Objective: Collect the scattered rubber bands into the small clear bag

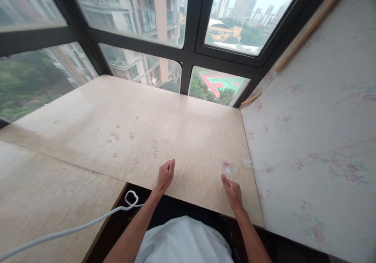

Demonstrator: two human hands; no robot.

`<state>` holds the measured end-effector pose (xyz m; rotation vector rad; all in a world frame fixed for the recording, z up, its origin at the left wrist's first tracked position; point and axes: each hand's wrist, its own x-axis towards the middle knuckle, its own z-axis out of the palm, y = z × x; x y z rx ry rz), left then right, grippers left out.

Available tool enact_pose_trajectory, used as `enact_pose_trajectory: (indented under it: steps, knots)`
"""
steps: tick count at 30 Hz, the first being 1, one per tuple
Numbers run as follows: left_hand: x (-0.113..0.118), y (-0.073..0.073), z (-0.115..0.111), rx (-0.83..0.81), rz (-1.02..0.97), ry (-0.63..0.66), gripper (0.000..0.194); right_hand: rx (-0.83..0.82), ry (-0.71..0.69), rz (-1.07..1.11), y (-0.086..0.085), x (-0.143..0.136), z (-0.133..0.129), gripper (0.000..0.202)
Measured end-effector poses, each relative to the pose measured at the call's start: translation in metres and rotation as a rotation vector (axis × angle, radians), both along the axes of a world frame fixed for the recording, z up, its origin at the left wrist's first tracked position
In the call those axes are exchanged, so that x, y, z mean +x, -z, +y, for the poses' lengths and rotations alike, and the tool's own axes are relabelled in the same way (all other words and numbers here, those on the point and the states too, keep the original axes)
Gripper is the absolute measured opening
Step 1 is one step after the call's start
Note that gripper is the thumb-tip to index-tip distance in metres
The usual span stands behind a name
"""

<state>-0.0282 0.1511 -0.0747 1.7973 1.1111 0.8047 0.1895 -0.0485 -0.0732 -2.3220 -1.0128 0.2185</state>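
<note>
My left hand is closed in a fist over the front part of the wooden tabletop; whatever its fingers may hold is hidden. To its upper left lie several small thin rings, some loose and some touching in pairs or small clusters. On the right, my right hand is closed, its thumb on the near edge of a small clear plastic bag. A reddish mark and a white patch show on the bag.
Dark-framed windows border the back and left. A flower-patterned wall rises along the right side. A bit of clear plastic lies by that wall. At lower left a white cable crosses a second wooden surface.
</note>
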Motion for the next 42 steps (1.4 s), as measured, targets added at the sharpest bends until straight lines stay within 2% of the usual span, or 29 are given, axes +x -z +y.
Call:
enact_pose_trajectory:
  steps: [3,7,10,14,16,20,32,38,42]
  knots:
    - [-0.017,-0.011,0.038,0.021,0.032,-0.152,0.042,-0.007,-0.033,-0.181,0.01,-0.01,0.002,0.052]
    - [-0.032,-0.023,0.092,0.034,0.28,-0.188,0.036,0.095,0.009,-0.357,0.02,-0.011,0.004,0.047]
    - [-0.029,-0.028,0.123,0.028,0.458,-0.121,0.015,0.147,-0.021,-0.406,0.025,-0.006,0.004,0.046]
    - [-0.016,-0.027,0.147,0.087,0.639,0.069,0.023,0.173,-0.09,-0.473,0.028,-0.002,0.002,0.05]
    - [-0.01,-0.026,0.153,0.09,0.697,0.126,0.022,0.172,-0.095,-0.485,0.028,-0.002,0.002,0.053]
    - [-0.004,-0.024,0.157,0.109,0.756,0.154,0.023,0.156,-0.095,-0.498,0.029,-0.003,0.002,0.055]
    - [0.0,-0.029,0.165,0.203,0.856,0.303,0.011,0.137,-0.097,-0.469,0.027,-0.005,0.002,0.051]
    - [-0.005,-0.028,0.166,0.225,0.812,0.341,0.013,0.159,-0.081,-0.402,0.028,-0.004,0.001,0.049]
    - [-0.004,-0.032,0.153,0.202,0.595,0.35,0.014,0.173,-0.067,-0.357,0.029,-0.003,0.001,0.049]
